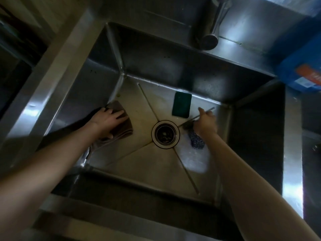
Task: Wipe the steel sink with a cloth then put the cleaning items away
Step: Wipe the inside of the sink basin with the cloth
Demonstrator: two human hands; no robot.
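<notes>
I look straight down into a deep steel sink with a round drain in the middle of its floor. My left hand lies on a brown cloth at the left side of the floor, fingers spread, thumb curled at the cloth's edge. My right hand is to the right of the drain, over a blue metallic scourer that sits in white foam; how it holds the scourer is hidden. A dark green sponge lies flat near the back wall.
A steel tap spout hangs over the sink's back rim. A blue packet sits on the counter at the right. The sink's walls are tall on all sides. A steel counter edge runs along the left.
</notes>
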